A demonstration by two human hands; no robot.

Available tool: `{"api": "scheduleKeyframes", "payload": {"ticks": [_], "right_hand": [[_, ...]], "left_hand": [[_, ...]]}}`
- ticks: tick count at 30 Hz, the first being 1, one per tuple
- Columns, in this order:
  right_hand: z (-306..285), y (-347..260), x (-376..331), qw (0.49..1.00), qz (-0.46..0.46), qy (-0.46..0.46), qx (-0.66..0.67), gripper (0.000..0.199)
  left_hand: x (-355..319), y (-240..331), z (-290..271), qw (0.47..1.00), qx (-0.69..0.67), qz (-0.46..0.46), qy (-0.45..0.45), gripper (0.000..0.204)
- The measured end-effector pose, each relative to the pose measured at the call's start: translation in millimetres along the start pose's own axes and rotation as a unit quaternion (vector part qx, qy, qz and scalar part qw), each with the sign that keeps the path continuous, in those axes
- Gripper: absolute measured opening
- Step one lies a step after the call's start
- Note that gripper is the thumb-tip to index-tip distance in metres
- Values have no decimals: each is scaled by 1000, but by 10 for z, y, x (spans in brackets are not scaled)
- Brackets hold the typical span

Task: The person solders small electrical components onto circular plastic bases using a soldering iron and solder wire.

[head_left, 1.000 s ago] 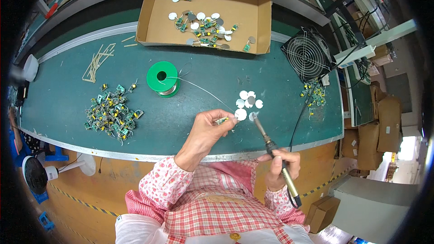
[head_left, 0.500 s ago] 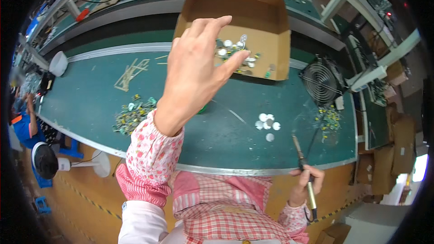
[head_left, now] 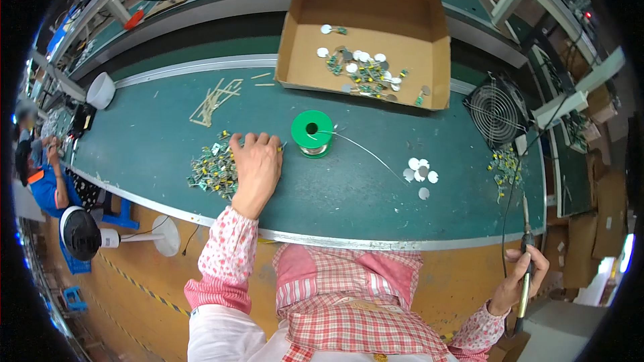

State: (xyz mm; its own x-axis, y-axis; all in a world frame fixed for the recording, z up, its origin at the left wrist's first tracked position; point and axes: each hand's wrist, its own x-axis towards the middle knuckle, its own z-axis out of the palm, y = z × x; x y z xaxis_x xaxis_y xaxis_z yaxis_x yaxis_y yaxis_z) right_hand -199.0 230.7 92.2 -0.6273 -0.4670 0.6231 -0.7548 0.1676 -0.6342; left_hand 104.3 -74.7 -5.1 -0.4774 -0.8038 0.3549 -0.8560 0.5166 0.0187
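Note:
My left hand point(head_left: 256, 166) lies palm down on the green bench, fingers at the right side of a heap of small green wired parts point(head_left: 213, 167); whether it grips one I cannot tell. My right hand point(head_left: 520, 280) hangs low past the bench's front edge at the lower right, closed around a soldering iron point(head_left: 526, 261) with its tip pointing up. A green spool of solder wire point(head_left: 312, 133) stands just right of my left hand, a strand trailing toward several white discs point(head_left: 420, 173).
An open cardboard box point(head_left: 429, 60) at the back holds more discs and green parts. A black fan point(head_left: 496, 112) stands at the right, with another small heap of parts point(head_left: 504, 164) beside it. Wooden sticks point(head_left: 213, 99) lie at the back left. Another person point(head_left: 40, 167) sits at far left.
My left hand came down from the raised reach toward the box and now rests on the heap of green parts. My right hand with the iron has dropped lower, away from the discs.

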Motion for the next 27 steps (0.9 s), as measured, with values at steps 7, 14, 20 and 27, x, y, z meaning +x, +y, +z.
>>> {"api": "scheduleKeyframes", "payload": {"ticks": [7,14,20,27], "right_hand": [[470,76,-445,973,182,-100,103,12],[1068,-140,-592,952,92,-222,191,28],[1024,77,-660,941,160,-202,221,19],[1124,32,-607,904,232,-134,332,16]], "left_hand": [[-392,795,-442,965,-254,64,-4,15],[-516,1607,-486,804,-558,-8,-207,18],[-456,1791,-474,756,-583,5,-298,21],[-419,1799,-283,527,-744,-159,-380,17]]}}
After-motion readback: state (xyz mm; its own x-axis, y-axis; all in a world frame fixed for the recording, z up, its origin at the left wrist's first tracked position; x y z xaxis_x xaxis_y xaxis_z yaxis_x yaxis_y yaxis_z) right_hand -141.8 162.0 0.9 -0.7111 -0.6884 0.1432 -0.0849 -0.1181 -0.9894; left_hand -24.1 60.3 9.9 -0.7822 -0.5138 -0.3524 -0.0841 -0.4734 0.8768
